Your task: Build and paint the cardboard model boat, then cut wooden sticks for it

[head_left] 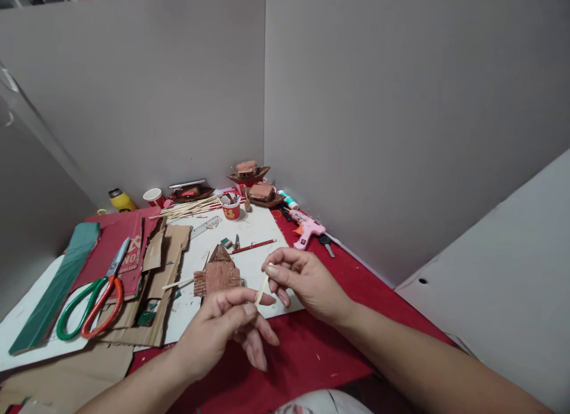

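A short, pale strip that looks like wood (262,288) is held slanted between my two hands above the table's near side. My left hand (222,326) pinches its lower end between thumb and forefinger, the other fingers loosely bent. Thumb and fingertips of my right hand (307,281) close on the upper end. Just behind my left hand lies a brown model boat (216,277) with a reddish-brown cover, partly hidden by that hand. One thin stick (178,283) juts out to its left.
Green-and-orange-handled scissors (118,295) rest on stacked cardboard (155,319) at left. Behind stand a red paper cup (231,212), thin sticks (191,207) and finished-looking boats (262,193). A pink glue gun (308,228) lies at right, near the grey wall (356,135). A red pencil (253,246) lies mid-table.
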Action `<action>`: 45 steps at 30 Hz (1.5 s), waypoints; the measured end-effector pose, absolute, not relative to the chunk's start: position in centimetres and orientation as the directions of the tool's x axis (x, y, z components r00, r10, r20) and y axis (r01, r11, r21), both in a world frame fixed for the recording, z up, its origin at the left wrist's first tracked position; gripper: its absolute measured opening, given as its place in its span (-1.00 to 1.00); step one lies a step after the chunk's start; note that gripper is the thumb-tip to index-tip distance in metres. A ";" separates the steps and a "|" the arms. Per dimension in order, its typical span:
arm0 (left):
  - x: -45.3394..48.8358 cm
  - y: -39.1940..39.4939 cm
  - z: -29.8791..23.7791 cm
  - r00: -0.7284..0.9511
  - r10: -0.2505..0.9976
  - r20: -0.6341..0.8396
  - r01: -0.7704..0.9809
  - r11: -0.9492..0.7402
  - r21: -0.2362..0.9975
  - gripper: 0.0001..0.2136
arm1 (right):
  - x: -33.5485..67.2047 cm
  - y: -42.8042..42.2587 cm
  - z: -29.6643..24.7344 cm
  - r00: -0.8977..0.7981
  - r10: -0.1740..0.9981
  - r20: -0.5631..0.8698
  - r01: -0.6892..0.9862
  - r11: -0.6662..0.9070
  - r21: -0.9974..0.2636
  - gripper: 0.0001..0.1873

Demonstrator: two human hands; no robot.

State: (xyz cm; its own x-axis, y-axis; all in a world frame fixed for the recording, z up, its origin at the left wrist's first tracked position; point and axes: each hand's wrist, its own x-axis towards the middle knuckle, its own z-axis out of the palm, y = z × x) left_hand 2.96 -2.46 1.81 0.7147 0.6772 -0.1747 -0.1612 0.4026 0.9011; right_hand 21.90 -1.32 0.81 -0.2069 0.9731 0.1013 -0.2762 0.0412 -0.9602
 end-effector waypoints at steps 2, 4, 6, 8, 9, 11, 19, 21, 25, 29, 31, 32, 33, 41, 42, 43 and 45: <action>3.0 -2.6 2.1 0.709 0.683 -0.174 -0.145 0.383 0.912 -0.75 | 21.9 -1.3 0.8 -0.205 0.973 0.103 -0.267 0.046 -0.963 -0.66; 3.1 -2.8 2.4 0.676 0.718 -0.168 -0.118 0.331 0.936 -0.72 | 21.8 -1.2 0.8 -0.203 0.973 0.109 -0.255 0.055 -0.965 -0.64; 3.3 -3.0 2.8 0.604 0.782 -0.150 -0.087 0.252 0.964 -0.69 | 21.8 -1.3 0.8 -0.194 0.974 0.118 -0.237 0.070 -0.969 -0.62; 3.4 -3.2 3.0 0.525 0.842 -0.121 -0.059 0.178 0.982 -0.67 | 21.7 -1.4 0.8 -0.190 0.974 0.126 -0.205 0.086 -0.975 -0.62; 3.5 -3.2 3.1 0.493 0.864 -0.105 -0.043 0.145 0.989 -0.66 | 21.6 -1.6 0.8 -0.200 0.971 0.128 -0.182 0.091 -0.979 -0.61; 3.4 -3.3 2.9 0.460 0.886 -0.061 -0.005 0.071 0.997 -0.68 | 21.5 -1.9 0.7 -0.243 0.961 0.132 -0.133 0.102 -0.986 -0.58; 3.1 -3.3 1.4 0.490 0.863 0.124 0.198 -0.249 0.948 -0.71 | 20.9 -2.9 0.7 -0.321 0.913 0.254 0.033 0.278 -0.960 -0.74; 3.1 -3.3 1.4 0.498 0.855 0.145 0.237 -0.295 0.925 -0.71 | 20.9 -2.9 0.7 -0.329 0.899 0.288 0.058 0.324 -0.944 -0.78; 3.3 -3.3 1.9 0.520 0.842 0.143 0.313 -0.344 0.886 -0.69 | 20.9 -3.0 0.7 -0.336 0.878 0.340 0.095 0.391 -0.916 -0.83; 3.4 -3.5 2.1 0.558 0.815 0.155 0.377 -0.415 0.828 -0.66 | 21.0 -3.0 0.5 -0.341 0.875 0.343 0.106 0.399 -0.911 -0.87; 3.2 -3.6 1.9 0.585 0.790 0.185 0.395 -0.476 0.786 -0.65 | 21.0 -2.9 0.6 -0.344 0.881 0.326 0.094 0.378 -0.921 -0.87; 3.1 -3.6 1.8 0.596 0.777 0.203 0.403 -0.508 0.761 -0.64 | 20.9 -2.9 0.6 -0.345 0.885 0.313 0.083 0.361 -0.929 -0.87; 3.0 -3.5 1.7 0.605 0.765 0.220 0.414 -0.538 0.734 -0.62 | 20.9 -2.8 0.7 -0.354 0.888 0.295 0.066 0.339 -0.939 -0.86; 2.7 -2.1 1.9 0.421 0.891 0.169 0.366 -0.337 0.868 -0.72 | 23.3 -4.5 1.7 -0.595 0.782 0.184 -0.093 0.161 -0.983 -0.68; 2.8 -2.1 2.1 0.421 0.901 0.102 0.315 -0.250 0.916 -0.71 | 23.9 -4.6 1.9 -0.561 0.803 0.201 -0.141 0.146 -0.979 -0.60; 2.9 -2.2 2.3 0.427 0.903 0.035 0.267 -0.164 0.950 -0.70 | 24.5 -4.7 2.1 -0.480 0.844 0.239 -0.209 0.154 -0.966 -0.52; 3.0 -2.3 2.6 0.438 0.897 -0.061 0.197 -0.030 0.980 -0.68 | 25.1 -4.5 2.6 -0.193 0.935 0.298 -0.359 0.215 -0.908 -0.51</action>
